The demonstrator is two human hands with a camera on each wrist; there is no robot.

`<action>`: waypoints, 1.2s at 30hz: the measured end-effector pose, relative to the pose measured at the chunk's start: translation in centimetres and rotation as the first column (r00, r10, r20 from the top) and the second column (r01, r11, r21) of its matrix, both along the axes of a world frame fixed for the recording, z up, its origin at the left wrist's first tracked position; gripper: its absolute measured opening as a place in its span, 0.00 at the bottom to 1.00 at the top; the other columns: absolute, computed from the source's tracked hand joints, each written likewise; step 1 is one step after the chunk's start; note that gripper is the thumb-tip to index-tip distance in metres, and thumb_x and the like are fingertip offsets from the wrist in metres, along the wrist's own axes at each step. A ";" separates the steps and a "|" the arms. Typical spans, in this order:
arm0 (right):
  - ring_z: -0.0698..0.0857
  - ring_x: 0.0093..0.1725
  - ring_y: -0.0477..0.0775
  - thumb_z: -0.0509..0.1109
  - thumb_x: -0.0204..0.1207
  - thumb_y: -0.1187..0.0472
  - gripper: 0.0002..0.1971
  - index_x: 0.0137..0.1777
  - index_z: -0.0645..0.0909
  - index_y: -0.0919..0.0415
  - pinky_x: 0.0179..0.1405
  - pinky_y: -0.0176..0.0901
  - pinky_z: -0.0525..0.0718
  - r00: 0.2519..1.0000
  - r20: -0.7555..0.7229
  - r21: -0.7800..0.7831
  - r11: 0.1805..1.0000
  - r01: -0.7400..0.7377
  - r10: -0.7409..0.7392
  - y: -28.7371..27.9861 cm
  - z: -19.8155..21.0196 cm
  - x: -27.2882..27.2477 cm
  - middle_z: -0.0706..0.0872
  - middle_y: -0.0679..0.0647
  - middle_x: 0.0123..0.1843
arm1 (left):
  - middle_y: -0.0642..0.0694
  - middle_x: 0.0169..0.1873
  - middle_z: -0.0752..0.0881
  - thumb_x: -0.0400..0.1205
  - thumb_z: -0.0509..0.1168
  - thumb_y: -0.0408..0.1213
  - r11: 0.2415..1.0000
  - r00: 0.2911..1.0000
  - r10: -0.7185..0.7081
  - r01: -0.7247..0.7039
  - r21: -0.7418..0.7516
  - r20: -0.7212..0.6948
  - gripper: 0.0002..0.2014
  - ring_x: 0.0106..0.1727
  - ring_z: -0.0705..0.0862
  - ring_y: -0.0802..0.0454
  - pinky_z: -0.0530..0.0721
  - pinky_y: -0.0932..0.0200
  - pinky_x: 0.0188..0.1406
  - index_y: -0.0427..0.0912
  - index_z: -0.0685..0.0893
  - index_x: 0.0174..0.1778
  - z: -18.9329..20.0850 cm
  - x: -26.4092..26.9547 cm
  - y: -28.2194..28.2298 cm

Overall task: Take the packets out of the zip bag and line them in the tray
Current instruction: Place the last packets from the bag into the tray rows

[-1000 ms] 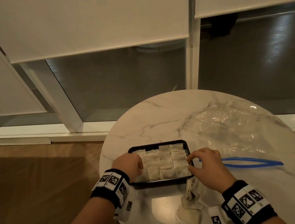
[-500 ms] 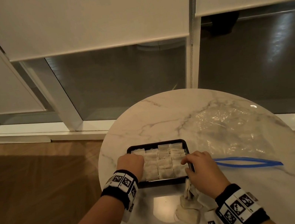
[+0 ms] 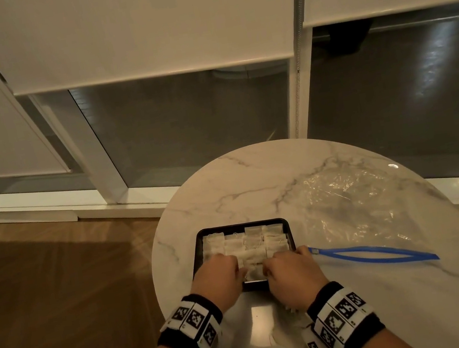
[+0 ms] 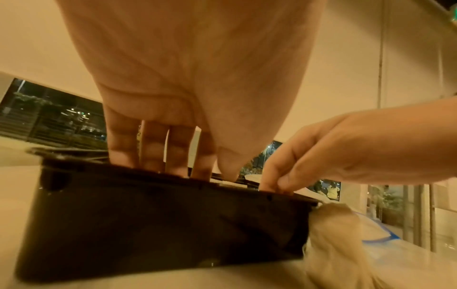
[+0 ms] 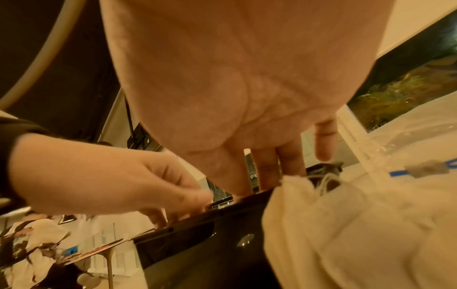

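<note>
- The round marble table (image 3: 297,168) is carrying everything, with the black tray (image 3: 199,239) sitting toward its near-left part and the zip bag (image 3: 349,208) lying flat and crumpled to the right of the tray, its blue zip strip (image 3: 381,251) stretching out nearest me.
- The tray is looking almost full: the packets (image 3: 251,241) are lying in neat overlapping rows from its far wall to its near wall.
- The left hand (image 3: 218,279) is reaching down into the near-left part of the tray, fingers (image 4: 150,148) held straight and close together, pressing on packets there rather than pinching any.
- The right hand (image 3: 292,274) is working beside it at the near-right part; its fingers are dipping behind the tray rim, and I cannot tell whether they are pinching a packet or only pushing.
- A few loose packets (image 5: 346,224) are still bunching against the outside of the tray's near wall, not yet lined up.
- Risk, as I judge it: with rows this tight, pushing another in could buckle or tip neighbours, and the wrists could drag the loose ones off the near table edge.
- Compared with a second ago, both hands are now sitting closer together over the near row, the right one having come in from the tray's right edge.
</note>
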State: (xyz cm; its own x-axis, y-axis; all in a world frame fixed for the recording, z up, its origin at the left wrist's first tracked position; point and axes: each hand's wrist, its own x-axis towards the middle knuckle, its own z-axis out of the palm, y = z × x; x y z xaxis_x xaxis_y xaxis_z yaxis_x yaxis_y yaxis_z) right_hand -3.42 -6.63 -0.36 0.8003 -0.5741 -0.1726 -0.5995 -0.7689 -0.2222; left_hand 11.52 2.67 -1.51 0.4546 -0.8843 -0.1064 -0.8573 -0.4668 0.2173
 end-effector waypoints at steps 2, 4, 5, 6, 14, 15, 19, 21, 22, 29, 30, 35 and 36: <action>0.82 0.50 0.52 0.56 0.79 0.56 0.14 0.50 0.86 0.50 0.69 0.55 0.66 0.999 -0.049 0.006 1.000 -0.010 0.011 0.1 -0.6 0.6 0.86 0.47 0.46 | 0.45 0.42 0.86 0.90 0.48 0.56 0.999 0.999 -0.042 0.043 0.019 -0.033 0.25 0.44 0.86 0.47 0.86 0.48 0.48 0.45 0.86 0.47 -1.0 -0.6 0.6; 0.82 0.49 0.53 0.55 0.78 0.57 0.15 0.48 0.86 0.51 0.69 0.56 0.65 0.998 -0.055 0.008 1.000 -0.008 0.009 0.1 -0.9 0.9 0.87 0.48 0.45 | 0.42 0.47 0.87 0.92 0.43 0.52 0.989 0.991 -0.132 0.130 0.068 0.015 0.24 0.49 0.85 0.43 0.86 0.44 0.52 0.45 0.83 0.56 -2.0 -0.9 1.2; 0.82 0.49 0.53 0.55 0.78 0.56 0.15 0.48 0.86 0.51 0.69 0.56 0.65 0.998 -0.056 0.007 1.000 -0.004 0.005 0.1 -1.0 1.0 0.87 0.48 0.45 | 0.42 0.48 0.87 0.92 0.40 0.51 0.984 0.985 -0.168 0.166 0.062 0.033 0.25 0.48 0.85 0.43 0.86 0.43 0.51 0.45 0.82 0.59 -2.4 -1.0 1.4; 0.83 0.49 0.53 0.55 0.78 0.56 0.15 0.48 0.85 0.51 0.69 0.56 0.64 0.998 -0.059 0.000 1.000 -0.001 0.001 0.2 -1.1 1.2 0.88 0.48 0.45 | 0.43 0.46 0.87 0.90 0.36 0.53 0.981 0.980 -0.190 0.187 0.050 0.063 0.28 0.46 0.85 0.44 0.86 0.44 0.49 0.46 0.81 0.58 -2.7 -1.0 1.5; 0.82 0.45 0.53 0.46 0.79 0.46 0.23 0.40 0.82 0.50 0.68 0.59 0.63 0.998 -0.063 0.006 1.000 0.011 -0.010 0.7 -2.3 2.1 0.86 0.47 0.41 | 0.47 0.43 0.87 0.88 0.36 0.56 0.996 0.996 -0.085 0.086 -0.032 0.039 0.31 0.43 0.84 0.50 0.84 0.50 0.50 0.50 0.85 0.49 -3.6 -1.3 1.6; 0.82 0.46 0.52 0.46 0.79 0.46 0.23 0.39 0.82 0.50 0.69 0.59 0.63 0.998 -0.065 0.017 1.000 0.007 -0.006 0.7 -2.4 2.1 0.86 0.47 0.41 | 0.47 0.44 0.87 0.89 0.38 0.55 0.997 0.997 -0.072 0.073 -0.033 0.037 0.30 0.44 0.84 0.50 0.84 0.50 0.52 0.50 0.86 0.50 -3.6 -1.3 1.7; 0.82 0.46 0.53 0.44 0.79 0.45 0.25 0.40 0.84 0.50 0.68 0.59 0.64 0.997 -0.073 0.046 0.999 0.009 -0.006 0.5 -2.7 2.3 0.87 0.47 0.43 | 0.47 0.44 0.87 0.88 0.37 0.57 0.998 0.998 -0.051 0.052 -0.039 0.028 0.31 0.45 0.84 0.50 0.83 0.49 0.54 0.51 0.87 0.49 -3.4 -1.4 1.7; 0.82 0.47 0.53 0.42 0.79 0.43 0.28 0.41 0.85 0.50 0.68 0.59 0.64 0.998 -0.068 0.044 0.999 0.015 -0.012 0.4 -3.0 2.4 0.87 0.47 0.43 | 0.47 0.44 0.87 0.86 0.35 0.58 0.998 0.998 -0.049 0.050 -0.038 0.032 0.33 0.45 0.84 0.50 0.83 0.49 0.54 0.50 0.87 0.48 -3.6 -1.3 1.6; 0.82 0.47 0.53 0.41 0.79 0.42 0.29 0.41 0.84 0.50 0.67 0.60 0.65 0.998 -0.062 0.044 0.999 0.019 -0.017 0.4 -3.0 2.5 0.87 0.48 0.43 | 0.47 0.44 0.87 0.86 0.36 0.57 0.998 0.998 -0.045 0.046 -0.033 0.033 0.33 0.45 0.84 0.49 0.82 0.48 0.53 0.50 0.87 0.48 -3.6 -1.4 1.6; 0.84 0.47 0.53 0.42 0.82 0.42 0.30 0.43 0.86 0.51 0.66 0.58 0.70 0.998 -0.037 0.021 0.999 0.045 -0.044 0.8 -2.8 2.5 0.88 0.49 0.43 | 0.49 0.52 0.79 0.90 0.44 0.55 0.996 0.999 0.012 -0.009 -0.092 0.034 0.21 0.53 0.78 0.50 0.78 0.52 0.55 0.50 0.80 0.53 -3.4 -1.4 1.7; 0.84 0.47 0.53 0.42 0.83 0.42 0.29 0.43 0.86 0.51 0.66 0.58 0.70 0.998 -0.037 0.023 0.999 0.043 -0.042 0.9 -2.8 2.4 0.88 0.49 0.42 | 0.50 0.53 0.79 0.88 0.41 0.56 0.997 0.997 0.009 -0.003 -0.082 0.072 0.23 0.54 0.77 0.50 0.77 0.53 0.55 0.51 0.79 0.54 -3.3 -1.5 1.7; 0.83 0.44 0.51 0.48 0.82 0.42 0.26 0.41 0.86 0.51 0.65 0.55 0.75 0.998 0.048 0.029 0.998 0.049 -0.051 0.5 -2.8 2.0 0.87 0.47 0.39 | 0.47 0.59 0.81 0.78 0.25 0.59 0.996 0.977 -0.084 0.077 0.045 0.194 0.38 0.61 0.78 0.45 0.76 0.47 0.57 0.53 0.79 0.62 -3.4 -1.6 2.0; 0.83 0.45 0.50 0.50 0.82 0.43 0.23 0.41 0.86 0.50 0.64 0.54 0.76 0.994 0.098 0.027 0.998 0.053 -0.056 0.3 -2.6 1.8 0.86 0.46 0.40 | 0.46 0.60 0.82 0.79 0.25 0.58 0.993 0.972 -0.109 0.096 0.073 0.206 0.37 0.62 0.78 0.44 0.76 0.46 0.57 0.53 0.78 0.63 -3.5 -1.5 2.0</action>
State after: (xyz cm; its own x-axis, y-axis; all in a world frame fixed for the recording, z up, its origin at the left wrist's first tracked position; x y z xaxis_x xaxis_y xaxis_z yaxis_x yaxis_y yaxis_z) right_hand -1.65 -6.30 -2.94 0.7817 -0.6141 -0.1088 -0.6148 -0.7294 -0.3000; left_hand 10.00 4.66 -4.97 0.3798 -0.9221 -0.0745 -0.9246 -0.3809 0.0010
